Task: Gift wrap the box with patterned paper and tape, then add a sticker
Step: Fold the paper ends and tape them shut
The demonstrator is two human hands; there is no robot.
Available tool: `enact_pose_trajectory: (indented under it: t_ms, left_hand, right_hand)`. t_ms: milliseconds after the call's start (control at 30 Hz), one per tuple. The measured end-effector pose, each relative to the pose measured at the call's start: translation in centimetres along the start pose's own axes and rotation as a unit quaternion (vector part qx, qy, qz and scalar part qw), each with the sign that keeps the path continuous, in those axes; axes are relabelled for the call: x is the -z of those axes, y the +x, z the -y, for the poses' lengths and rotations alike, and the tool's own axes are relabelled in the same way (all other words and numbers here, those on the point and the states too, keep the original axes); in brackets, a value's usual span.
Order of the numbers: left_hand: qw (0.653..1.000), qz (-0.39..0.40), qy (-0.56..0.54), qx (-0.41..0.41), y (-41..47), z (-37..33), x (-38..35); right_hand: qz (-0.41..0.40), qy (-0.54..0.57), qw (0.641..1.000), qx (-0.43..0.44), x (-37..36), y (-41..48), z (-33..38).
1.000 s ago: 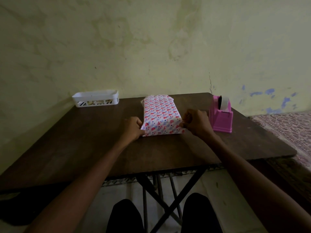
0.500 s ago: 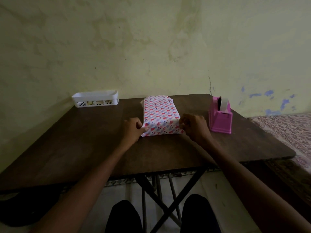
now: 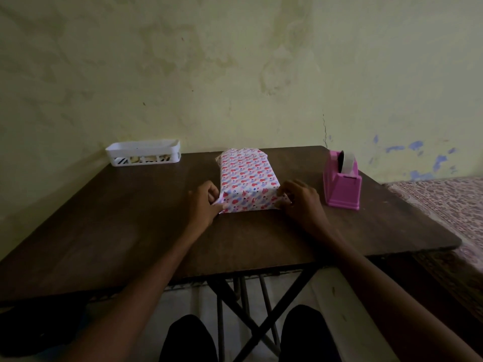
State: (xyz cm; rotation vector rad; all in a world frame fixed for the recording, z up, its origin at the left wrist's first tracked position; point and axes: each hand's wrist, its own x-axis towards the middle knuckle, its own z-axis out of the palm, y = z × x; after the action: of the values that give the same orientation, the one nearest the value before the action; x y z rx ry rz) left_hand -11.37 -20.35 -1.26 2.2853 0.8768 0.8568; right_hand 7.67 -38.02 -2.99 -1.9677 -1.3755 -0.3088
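The box (image 3: 247, 176), covered in white paper (image 3: 243, 202) printed with red and blue hearts, lies flat on the dark wooden table (image 3: 125, 231), near the middle and lengthwise away from the person. Both hands are at its near end, one at each corner. The left hand (image 3: 205, 202) is at the near left corner, fingers curled, pinching a loose flap of the paper between thumb and fingers just beside the box's side. The right hand (image 3: 300, 201) is at the near right corner, fingers likewise curled, pinching the paper flap that stands out there. The near end face of the box lies between the two hands and is covered by paper. At the far end the paper is folded in and looks slightly rumpled. A pink tape dispenser (image 3: 342, 189) stands on the table to the right of the right hand, apart from it, with a roll of tape (image 3: 349, 163) mounted on top. A white slotted basket (image 3: 143, 152) sits at the far left edge against the wall (image 3: 235, 74); its contents cannot be made out. A patterned cloth (image 3: 449, 205) lies to the right of the table.
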Motion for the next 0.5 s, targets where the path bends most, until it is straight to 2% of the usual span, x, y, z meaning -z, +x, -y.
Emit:
enact_pose_trajectory:
  t_ms: [500]
  left_hand:
    - [0.997, -0.021, 0.000, -0.073, -0.84, 0.52, -0.34]
  right_hand:
    - [-0.002, -0.019, 1.000, 0.024, -0.65, -0.08, -0.44]
